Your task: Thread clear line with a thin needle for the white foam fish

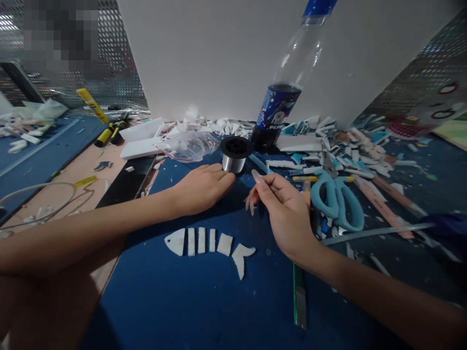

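Note:
My left hand [202, 187] lies palm down on the blue mat [189, 301], fingers curled together, its fingertips touching the base of a small spool [236, 153] of silvery thread. My right hand [282, 209] is just right of it, fingers pinched together; what they hold is too thin to make out. Below both hands lies a white foam fish [209, 243] cut into several segments, head at the left, tail at the right.
A Pepsi bottle [282, 104] stands behind the spool. Blue-handled scissors [337, 199] and foam scraps [346, 150] lie at right. A clear plastic bag [188, 145], white foam slabs [140, 141] and yellow-black tools [109, 133] sit at left. A green-handled knife [299, 296] lies under my right wrist.

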Demonstrator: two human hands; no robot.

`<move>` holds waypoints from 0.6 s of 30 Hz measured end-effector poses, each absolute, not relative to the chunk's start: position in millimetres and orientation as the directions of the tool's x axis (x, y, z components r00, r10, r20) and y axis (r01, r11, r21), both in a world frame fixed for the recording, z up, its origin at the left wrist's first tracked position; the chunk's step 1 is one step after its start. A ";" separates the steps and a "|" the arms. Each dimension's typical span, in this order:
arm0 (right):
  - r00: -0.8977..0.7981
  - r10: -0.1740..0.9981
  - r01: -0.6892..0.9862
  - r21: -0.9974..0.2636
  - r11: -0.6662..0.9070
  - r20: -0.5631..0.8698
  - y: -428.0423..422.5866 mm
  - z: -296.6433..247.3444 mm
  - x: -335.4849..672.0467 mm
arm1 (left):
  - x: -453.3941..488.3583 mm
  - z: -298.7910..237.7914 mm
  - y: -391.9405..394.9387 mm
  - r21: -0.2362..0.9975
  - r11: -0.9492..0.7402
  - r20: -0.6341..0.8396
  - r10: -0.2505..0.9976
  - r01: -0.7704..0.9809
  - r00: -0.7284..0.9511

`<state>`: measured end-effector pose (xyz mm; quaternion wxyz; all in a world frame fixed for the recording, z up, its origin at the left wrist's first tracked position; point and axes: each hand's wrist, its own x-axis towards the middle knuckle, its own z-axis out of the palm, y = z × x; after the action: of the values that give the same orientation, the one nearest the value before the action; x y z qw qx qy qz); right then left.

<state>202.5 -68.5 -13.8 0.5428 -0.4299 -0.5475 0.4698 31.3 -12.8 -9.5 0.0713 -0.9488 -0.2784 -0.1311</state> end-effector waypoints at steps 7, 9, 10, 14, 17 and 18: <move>-0.018 0.971 0.015 -0.971 0.238 0.238 -69.3 -11.0 202.3 | 23.3 -5.7 -28.6 0.793 -0.497 0.211 0.766 0.352 0.607; -0.026 0.969 0.050 -0.968 0.246 0.245 -69.6 -10.6 202.1 | 22.3 -9.7 -29.2 0.899 -0.385 0.188 0.771 0.210 0.609; -0.031 0.967 0.073 -0.964 0.256 0.255 -70.1 -10.5 202.0 | 22.5 -11.7 -28.8 0.933 -0.329 0.180 0.774 0.143 0.607; -0.065 0.942 0.193 -0.922 0.337 0.330 -75.9 -10.4 202.5 | 25.1 -15.8 -27.5 0.998 -0.051 0.070 0.793 -0.048 0.606; -0.133 0.909 0.291 -0.861 0.418 0.396 -81.8 -9.9 203.3 | 25.6 -14.6 -29.3 0.978 0.135 -0.012 0.793 -0.156 0.609; -0.163 0.896 0.314 -0.839 0.444 0.413 -83.2 -9.7 203.5 | 25.4 -14.0 -30.2 0.965 0.186 -0.036 0.790 -0.184 0.612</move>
<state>203.5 -83.2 -9.7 0.4814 -0.4322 -0.7002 0.3021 25.4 -30.2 -14.0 -0.7173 -0.5401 -0.2804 -0.3394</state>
